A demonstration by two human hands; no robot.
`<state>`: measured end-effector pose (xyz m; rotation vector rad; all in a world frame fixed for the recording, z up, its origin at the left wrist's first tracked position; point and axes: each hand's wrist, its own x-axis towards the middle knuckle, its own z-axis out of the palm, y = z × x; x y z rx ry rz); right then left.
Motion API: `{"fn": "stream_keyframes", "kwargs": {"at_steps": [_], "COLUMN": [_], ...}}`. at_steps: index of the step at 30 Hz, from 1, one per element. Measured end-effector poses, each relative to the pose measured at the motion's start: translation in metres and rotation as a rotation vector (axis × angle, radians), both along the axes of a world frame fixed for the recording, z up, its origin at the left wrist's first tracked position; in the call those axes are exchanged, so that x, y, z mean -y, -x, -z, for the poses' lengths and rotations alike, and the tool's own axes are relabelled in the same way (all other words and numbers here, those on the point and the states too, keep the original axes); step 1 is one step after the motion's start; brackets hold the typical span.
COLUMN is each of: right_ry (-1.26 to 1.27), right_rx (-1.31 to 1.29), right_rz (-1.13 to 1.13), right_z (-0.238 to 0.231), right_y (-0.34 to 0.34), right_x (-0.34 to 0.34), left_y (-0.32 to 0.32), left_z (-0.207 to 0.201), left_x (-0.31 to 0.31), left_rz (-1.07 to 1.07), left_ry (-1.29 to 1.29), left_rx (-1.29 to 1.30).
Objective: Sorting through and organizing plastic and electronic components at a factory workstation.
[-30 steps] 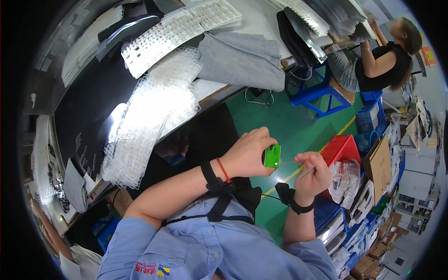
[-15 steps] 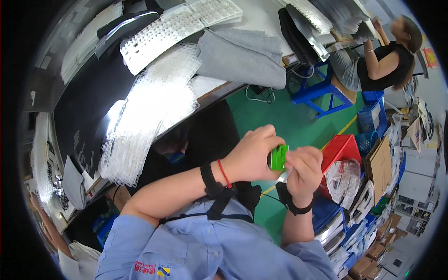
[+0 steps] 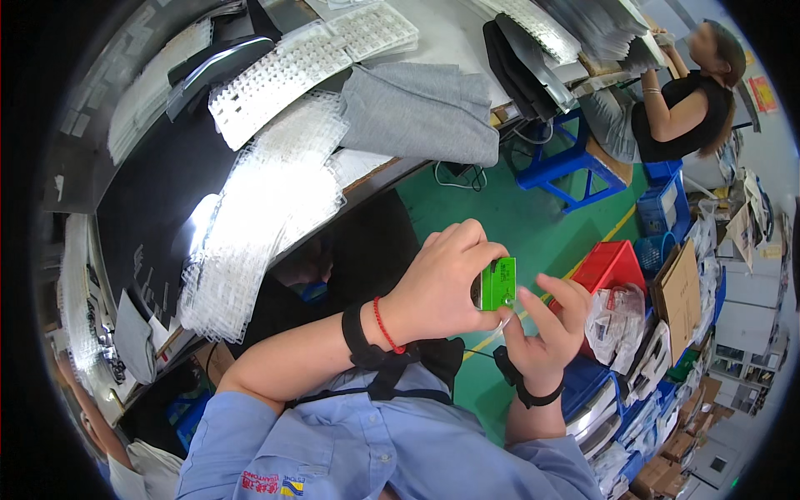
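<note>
My left hand (image 3: 446, 279) grips a small bright green box (image 3: 500, 284) with dark print, its fingers and thumb closed on the box's left side. A dark part shows between the hand and the green face. My right hand (image 3: 550, 329) is beside the box's lower right corner, with thumb and fingers spread apart. Its index fingertip is close to the box; whether it touches cannot be told. Something clear and shiny shows near the right thumb, too small to make out.
A workbench on the left bears white perforated trays (image 3: 308, 62), stacked clear trays (image 3: 258, 200) and a grey cloth (image 3: 421, 112). At right stand a red bin (image 3: 612, 262) with clear plastic bags, a cardboard sheet (image 3: 677, 287) and a blue stool (image 3: 567, 167). A person (image 3: 687, 100) sits beyond.
My right fingers have spread and drawn slightly away from the green box, baring more of its printed face. My left hand keeps its hold. The view has shifted slightly.
</note>
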<state>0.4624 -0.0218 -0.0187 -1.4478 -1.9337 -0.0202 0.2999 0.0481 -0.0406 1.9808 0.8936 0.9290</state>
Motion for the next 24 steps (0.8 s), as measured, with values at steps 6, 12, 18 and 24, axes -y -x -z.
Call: {"fn": "stream_keyframes", "kwargs": {"at_steps": [6, 12, 18, 24], "right_ry": [-0.123, 0.093, 0.102, -0.476], "right_rx": [-0.014, -0.135, -0.306, -0.537], "right_rz": [-0.045, -0.003, -0.144, -0.393], "right_z": [-0.005, -0.023, -0.052, -0.073], "right_y": [-0.006, 0.002, 0.003, 0.057], "right_x": [0.004, 0.004, 0.008, 0.003], "left_y": [0.000, 0.001, 0.015, 0.033], "left_z": [-0.008, -0.020, -0.061, -0.094], "left_x": [0.000, 0.002, 0.010, 0.023], "left_rz": [0.012, -0.018, 0.041, 0.168], "left_ry": [-0.020, -0.108, -0.080, -0.154], "left_rx": [0.026, 0.084, 0.124, 0.216]}}
